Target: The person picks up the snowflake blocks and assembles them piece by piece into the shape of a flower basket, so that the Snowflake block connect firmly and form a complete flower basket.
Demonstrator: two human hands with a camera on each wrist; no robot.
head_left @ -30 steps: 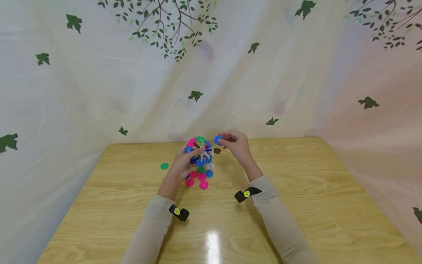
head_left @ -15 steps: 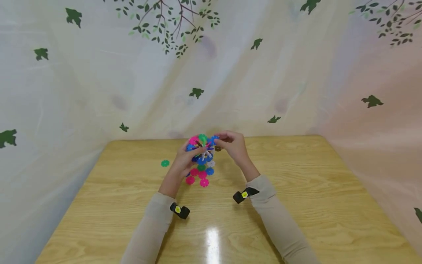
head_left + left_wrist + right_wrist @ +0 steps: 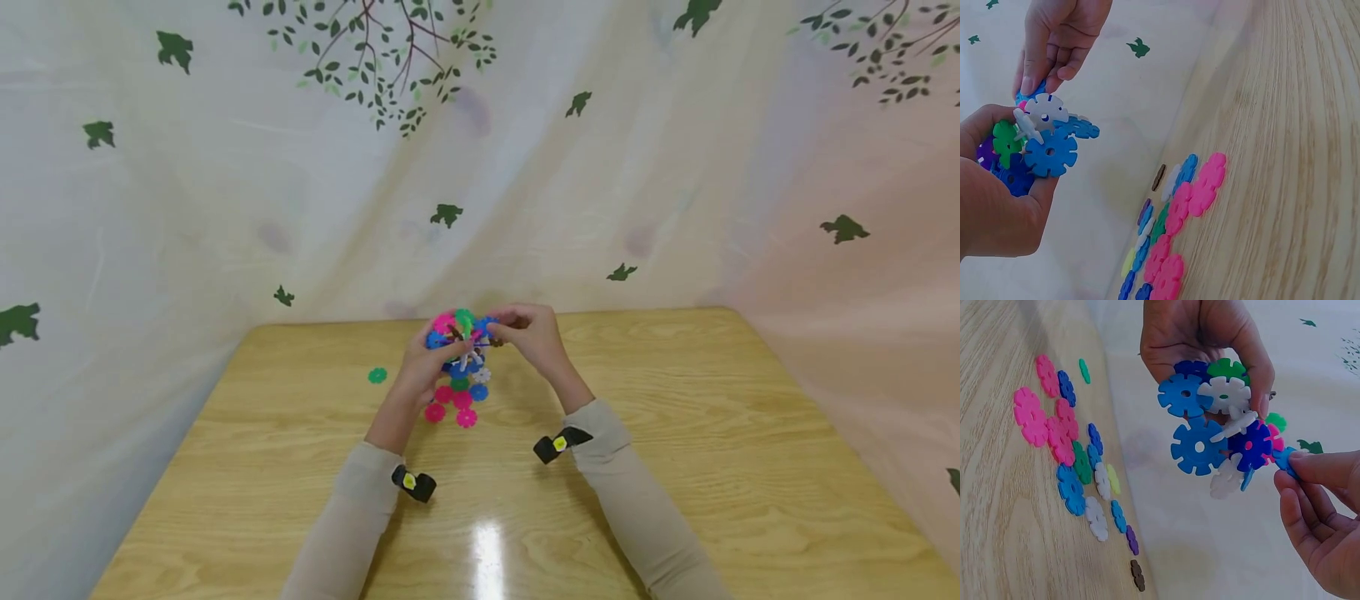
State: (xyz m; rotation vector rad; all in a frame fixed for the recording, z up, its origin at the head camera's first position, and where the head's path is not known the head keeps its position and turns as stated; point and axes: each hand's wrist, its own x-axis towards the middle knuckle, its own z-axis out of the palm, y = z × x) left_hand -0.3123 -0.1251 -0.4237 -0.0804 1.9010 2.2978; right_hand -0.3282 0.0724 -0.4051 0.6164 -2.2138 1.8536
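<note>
My left hand (image 3: 422, 367) grips a cluster of interlocked snowflake discs (image 3: 1199, 447), its thumb across the near side. Blue, white, green, purple and pink discs make up the cluster, joined at their notches and held above the table. From the right, my right hand (image 3: 534, 335) pinches a blue snowflake disc (image 3: 1285, 462) between thumb and fingers, right at the cluster's edge beside a pink disc. In the left wrist view the same blue disc (image 3: 1030, 92) shows under the right fingertips, at the top of the cluster. My left palm hides part of the cluster.
Loose snowflake discs lie on the wooden table (image 3: 675, 433) below the hands, among them pink (image 3: 467, 417), white (image 3: 1095, 519) and brown (image 3: 1137, 575) ones. One green disc (image 3: 377, 375) lies apart on the left. A leaf-patterned cloth (image 3: 360, 208) hangs behind the table.
My right hand has brought the blue disc leftward from beside the cluster to its right edge. The left hand keeps its grip on the cluster, nearly in place.
</note>
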